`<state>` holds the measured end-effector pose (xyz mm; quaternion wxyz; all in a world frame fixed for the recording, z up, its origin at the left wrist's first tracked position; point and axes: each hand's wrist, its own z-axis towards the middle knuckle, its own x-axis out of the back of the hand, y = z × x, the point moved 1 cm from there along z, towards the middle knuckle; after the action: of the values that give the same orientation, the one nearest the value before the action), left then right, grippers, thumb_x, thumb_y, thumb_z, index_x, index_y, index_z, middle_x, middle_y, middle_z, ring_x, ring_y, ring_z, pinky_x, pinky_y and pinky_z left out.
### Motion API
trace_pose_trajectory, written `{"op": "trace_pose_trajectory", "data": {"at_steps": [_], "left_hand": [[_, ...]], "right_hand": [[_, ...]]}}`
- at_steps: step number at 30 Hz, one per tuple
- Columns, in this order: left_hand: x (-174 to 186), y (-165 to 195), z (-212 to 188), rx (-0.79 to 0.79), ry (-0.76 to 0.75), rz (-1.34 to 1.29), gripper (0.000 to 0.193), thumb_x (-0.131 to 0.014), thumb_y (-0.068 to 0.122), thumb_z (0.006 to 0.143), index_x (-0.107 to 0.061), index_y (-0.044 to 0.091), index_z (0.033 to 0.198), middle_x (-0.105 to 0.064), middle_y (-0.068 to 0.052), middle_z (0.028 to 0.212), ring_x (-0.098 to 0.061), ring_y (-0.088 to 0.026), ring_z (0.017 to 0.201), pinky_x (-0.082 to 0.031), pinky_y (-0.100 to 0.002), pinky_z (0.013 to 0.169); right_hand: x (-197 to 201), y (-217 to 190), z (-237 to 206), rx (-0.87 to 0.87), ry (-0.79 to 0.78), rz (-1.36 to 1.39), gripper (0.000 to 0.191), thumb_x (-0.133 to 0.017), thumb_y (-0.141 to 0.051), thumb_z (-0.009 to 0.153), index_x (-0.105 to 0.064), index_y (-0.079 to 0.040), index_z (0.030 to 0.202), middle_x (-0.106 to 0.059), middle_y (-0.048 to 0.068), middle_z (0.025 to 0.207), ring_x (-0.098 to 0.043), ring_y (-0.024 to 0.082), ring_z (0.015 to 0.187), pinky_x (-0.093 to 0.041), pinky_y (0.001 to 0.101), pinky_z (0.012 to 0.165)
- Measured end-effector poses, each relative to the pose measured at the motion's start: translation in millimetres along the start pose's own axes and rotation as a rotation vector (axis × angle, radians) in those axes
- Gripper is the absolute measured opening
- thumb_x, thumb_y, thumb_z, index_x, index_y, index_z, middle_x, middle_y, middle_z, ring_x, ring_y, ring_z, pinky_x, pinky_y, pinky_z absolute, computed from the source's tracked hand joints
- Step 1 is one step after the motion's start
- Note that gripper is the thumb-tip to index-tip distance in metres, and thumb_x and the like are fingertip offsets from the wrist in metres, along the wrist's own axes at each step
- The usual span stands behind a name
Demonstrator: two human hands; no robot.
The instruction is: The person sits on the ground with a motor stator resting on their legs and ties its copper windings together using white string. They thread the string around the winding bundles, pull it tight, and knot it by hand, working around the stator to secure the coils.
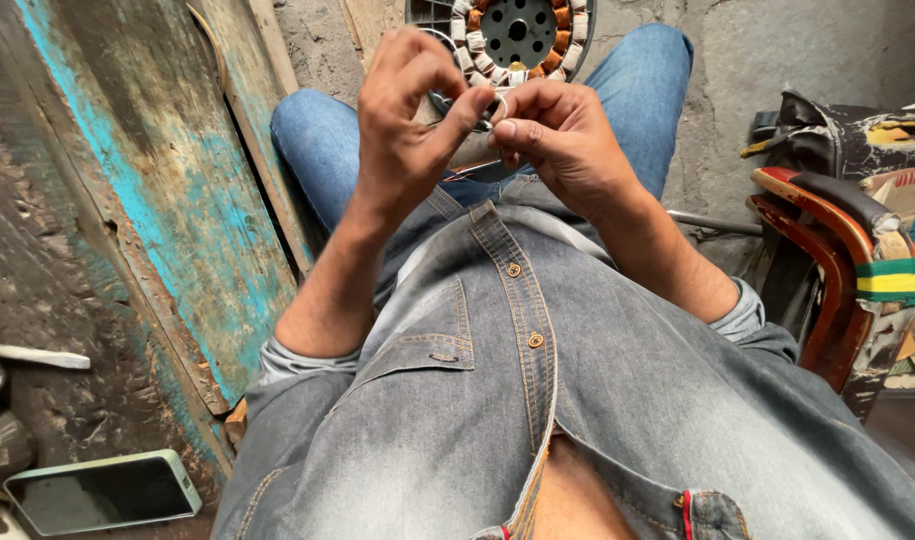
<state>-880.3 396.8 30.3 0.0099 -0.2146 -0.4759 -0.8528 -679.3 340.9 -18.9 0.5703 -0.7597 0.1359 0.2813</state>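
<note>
Left hand (405,125) and right hand (562,140) pressed fingertip to fingertip, pinching a small metal piece (485,118) too hidden to identify, just below a round motor stator (517,35) with copper windings, phone (102,492) far lower left of it, wooden chair (827,260) to its right

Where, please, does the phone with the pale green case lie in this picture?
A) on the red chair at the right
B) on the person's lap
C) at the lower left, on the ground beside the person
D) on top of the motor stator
C: the phone lies screen-up at the lower left, near the blue-painted board, away from both hands.
</note>
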Motion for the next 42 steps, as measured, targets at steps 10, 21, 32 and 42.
{"op": "trace_pose_trajectory", "data": {"at_steps": [10, 21, 32, 42], "left_hand": [[-67, 29, -39, 0.261, -0.193, -0.287, 0.01, -0.076, 0.014, 0.098, -0.077, 0.005, 0.101, -0.063, -0.003, 0.095, -0.06, -0.012, 0.085, -0.05, -0.027, 0.074], [-212, 55, 45, -0.125, -0.092, 0.121, 0.011, -0.076, 0.009, 0.098, -0.066, 0.004, 0.1, -0.059, -0.008, 0.1, -0.06, -0.025, 0.093, -0.051, -0.039, 0.081], [-307, 63, 68, 0.096, -0.028, -0.066, 0.021, -0.076, 0.012, 0.1, -0.07, 0.002, 0.117, -0.065, -0.008, 0.112, -0.068, -0.023, 0.098, -0.058, -0.034, 0.086], [-377, 58, 114, 0.084, -0.069, 0.175, 0.024, -0.078, 0.016, 0.095, -0.072, 0.007, 0.117, -0.07, -0.007, 0.11, -0.067, -0.026, 0.107, -0.044, -0.042, 0.1]], "right_hand": [[51, -14, -59, -0.007, -0.013, 0.024, 0.014, -0.075, -0.005, 0.101, -0.069, 0.001, 0.112, -0.071, 0.006, 0.101, -0.068, 0.012, 0.088, -0.056, 0.0244, 0.077], [177, -111, -71, 0.019, 0.029, 0.125, 0.009, -0.07, 0.001, 0.102, -0.065, -0.001, 0.109, -0.071, 0.008, 0.102, -0.069, 0.015, 0.091, -0.056, 0.0268, 0.083], [260, -150, -88, 0.139, 0.019, 0.142, 0.014, -0.071, 0.006, 0.101, -0.06, -0.001, 0.105, -0.068, 0.01, 0.096, -0.068, 0.016, 0.083, -0.058, 0.0267, 0.079], [330, -188, -72, 0.123, 0.047, 0.181, 0.022, -0.072, 0.007, 0.098, -0.054, -0.006, 0.102, -0.064, 0.008, 0.098, -0.068, 0.016, 0.085, -0.06, 0.0289, 0.077]]}}
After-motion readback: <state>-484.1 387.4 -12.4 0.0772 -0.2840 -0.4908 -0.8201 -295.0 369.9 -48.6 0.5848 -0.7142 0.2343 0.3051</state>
